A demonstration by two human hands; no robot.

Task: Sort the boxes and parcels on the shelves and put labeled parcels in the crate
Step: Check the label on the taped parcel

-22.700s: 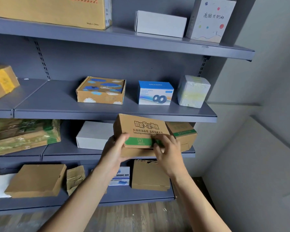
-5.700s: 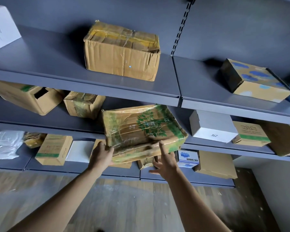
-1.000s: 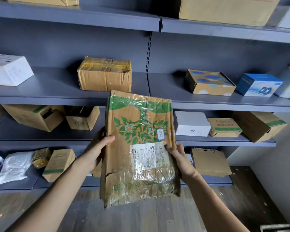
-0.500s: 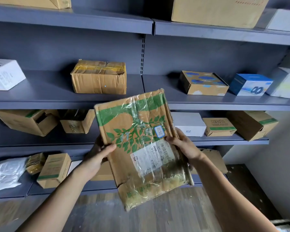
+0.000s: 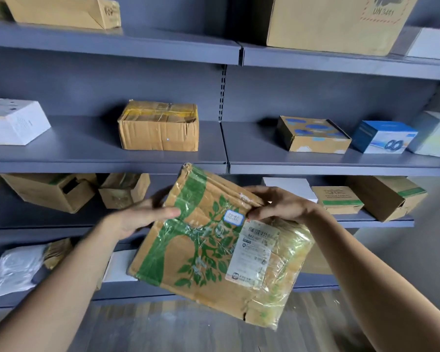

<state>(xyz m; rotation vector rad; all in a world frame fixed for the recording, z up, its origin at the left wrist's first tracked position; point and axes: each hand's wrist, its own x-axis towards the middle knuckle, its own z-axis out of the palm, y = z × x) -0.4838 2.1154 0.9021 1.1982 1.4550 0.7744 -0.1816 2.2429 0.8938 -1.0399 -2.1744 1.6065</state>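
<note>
I hold a flat brown parcel (image 5: 208,245) with a green tree print, wrapped in clear tape, in front of the shelves. A white shipping label (image 5: 255,251) and a small blue-edged sticker (image 5: 234,217) face me. My left hand (image 5: 142,217) grips its left upper edge, thumb on the front. My right hand (image 5: 280,204) pinches its top right edge. The parcel is tilted, its top leaning left. No crate is in view.
Grey metal shelves (image 5: 107,163) carry a taped brown box (image 5: 159,127), a white box (image 5: 13,121), a blue-spotted box (image 5: 311,135), a blue box (image 5: 384,137) and several cartons lower down. A white plastic bag (image 5: 13,269) lies lower left. Wooden floor (image 5: 188,329) runs below.
The parcel has turned from upright further anticlockwise, top leaning left. My right hand has moved up to its top edge. The camera has drawn closer to the shelves.
</note>
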